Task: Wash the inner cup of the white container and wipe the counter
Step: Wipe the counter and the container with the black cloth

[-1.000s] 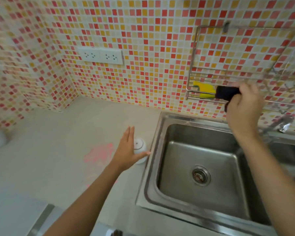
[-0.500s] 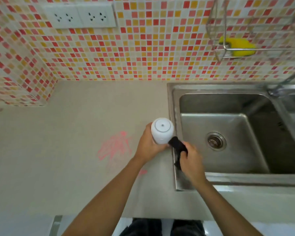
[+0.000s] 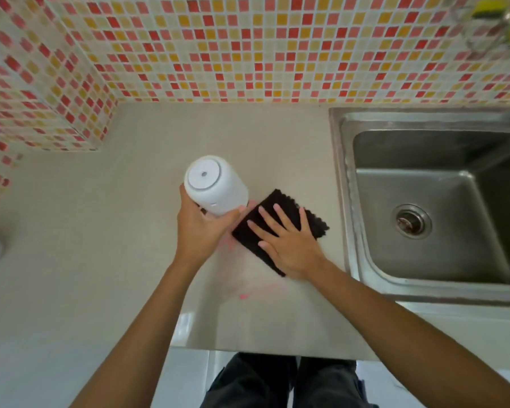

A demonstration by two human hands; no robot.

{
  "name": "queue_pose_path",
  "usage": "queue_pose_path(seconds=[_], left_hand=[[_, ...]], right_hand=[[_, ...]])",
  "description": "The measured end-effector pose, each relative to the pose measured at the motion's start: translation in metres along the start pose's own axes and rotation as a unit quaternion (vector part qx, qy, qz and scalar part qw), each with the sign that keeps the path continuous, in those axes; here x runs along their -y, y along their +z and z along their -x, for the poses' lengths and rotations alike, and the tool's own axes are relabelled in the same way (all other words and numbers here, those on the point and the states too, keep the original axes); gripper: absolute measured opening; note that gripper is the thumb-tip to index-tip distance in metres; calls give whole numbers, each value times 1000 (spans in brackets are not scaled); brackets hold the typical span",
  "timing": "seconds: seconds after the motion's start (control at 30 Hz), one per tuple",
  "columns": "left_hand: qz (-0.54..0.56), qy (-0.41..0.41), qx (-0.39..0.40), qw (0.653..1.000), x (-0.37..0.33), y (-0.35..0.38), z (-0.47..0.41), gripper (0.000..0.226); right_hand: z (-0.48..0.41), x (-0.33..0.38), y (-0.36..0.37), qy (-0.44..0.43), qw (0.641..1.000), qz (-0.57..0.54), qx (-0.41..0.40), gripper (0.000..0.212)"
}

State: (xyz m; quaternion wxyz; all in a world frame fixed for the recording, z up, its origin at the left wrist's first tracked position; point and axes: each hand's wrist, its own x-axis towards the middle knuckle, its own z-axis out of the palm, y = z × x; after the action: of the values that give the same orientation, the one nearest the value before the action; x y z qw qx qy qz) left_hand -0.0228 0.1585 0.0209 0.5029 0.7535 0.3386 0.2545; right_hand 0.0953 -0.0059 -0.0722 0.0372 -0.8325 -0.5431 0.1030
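Since half a second ago, the black cloth (image 3: 280, 228), then bunched in the right hand (image 3: 289, 245) at the sink's (image 3: 348, 184) edge, has been laid flat on the beige bench (image 3: 100, 231), with that hand pressing on it palm down, fingers spread. White container (image 3: 215, 185): a smooth, rounded cylinder with a circular recessed end bearing a small central dot, gripped around its lower part by the left hand (image 3: 202, 231), tilted, apparently raised off the bench just left of the cloth. Faint pink smears (image 3: 256, 291) mark the bench near the cloth's front edge.
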Motion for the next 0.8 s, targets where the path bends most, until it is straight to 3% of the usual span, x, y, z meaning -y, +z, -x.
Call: queue_pose_path(seconds=[0.13, 0.27, 0.37, 0.47, 0.57, 0.67, 0.8], left_hand=[[-8, -10, -11, 1000, 11, -35, 0, 95], [-24, -20, -47, 998, 27, -76, 1, 93], [-21, -36, -65, 997, 38, -92, 4, 93], [-18, -51, -62, 997, 43, -91, 5, 92], [-20, -53, -52, 997, 44, -88, 4, 92], [-27, -52, -55, 997, 46, -91, 2, 92], [-21, -60, -69, 996, 51, -106, 2, 89]], right_hand=[[-43, -17, -8, 90, 995, 32, -11, 53], [24, 5, 2, 134, 989, 53, -38, 54], [60, 59, 13, 133, 989, 63, -32, 55], [15, 83, 14, 100, 993, 51, -36, 55], [-61, 65, 9, 82, 995, 30, -53, 54], [-110, 23, -4, 138, 989, 29, -37, 54], [-61, 10, 4, 170, 982, 35, -67, 54]])
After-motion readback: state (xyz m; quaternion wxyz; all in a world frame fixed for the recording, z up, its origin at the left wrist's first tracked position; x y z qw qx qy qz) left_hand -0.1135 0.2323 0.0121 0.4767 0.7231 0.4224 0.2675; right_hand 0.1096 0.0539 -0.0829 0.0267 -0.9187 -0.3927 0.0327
